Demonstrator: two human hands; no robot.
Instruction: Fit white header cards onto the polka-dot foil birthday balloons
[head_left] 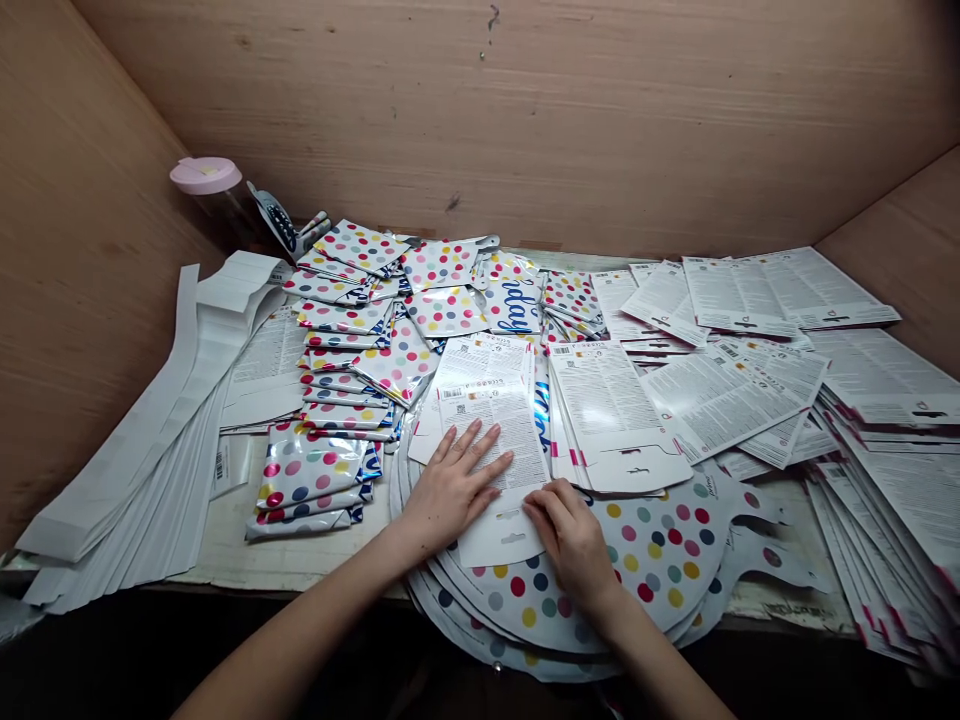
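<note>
My left hand (457, 490) lies with fingers spread on a white printed card (501, 520) that has a barcode and a hang slot. At the card's right edge, the fingers and thumb of my right hand (568, 530) are pinched together on it. Another printed card (491, 358) shows behind this one. Underneath is a pile of flat foil balloons (660, 560) with coloured dots, their tails pointing right. To the left of my left hand stand stacked folded foil balloons (315, 470). More printed cards (615, 420) lie fanned just right of the middle.
Long white paper strips (150, 430) spread along the left side. Several card piles (885, 480) cover the right side. More folded balloons (442, 265) sit at the back, near a pink-lidded cup (206, 178). Wooden panels (525, 120) enclose the table.
</note>
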